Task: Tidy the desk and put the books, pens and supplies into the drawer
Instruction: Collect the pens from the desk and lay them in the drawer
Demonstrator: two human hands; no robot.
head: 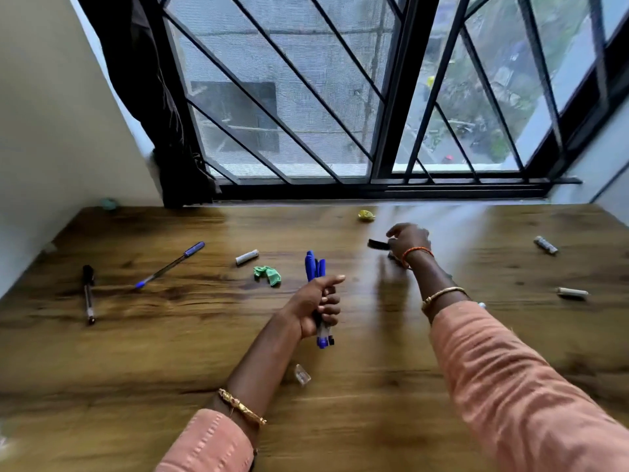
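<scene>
A bundle of blue-capped pens [319, 294] stands nearly upright in the left hand [316, 306], whose fingers are wrapped tight around the clear barrels; blue caps stick out above the fist and blue and dark ends below it, just above the middle of the wooden table [170, 362]. How many pens are in the bundle is hard to tell. The right hand [406, 241] reaches farther toward the window, fingers curled on a dark object [378, 244] that is motion-blurred and partly hidden by the hand, so what it is stays unclear. To the left, a blue pen [172, 264] lies at a slant and a black pen [89, 292] lies near the table's left edge. A white cylinder [247, 257] and a crumpled green scrap [268, 274] lie between the blue pen and the bundle. A yellow crumpled scrap [366, 215] sits near the window, and two more white cylinders [545, 245] [573, 292] lie far right. A small clear piece [302, 374] rests beside the left forearm.
</scene>
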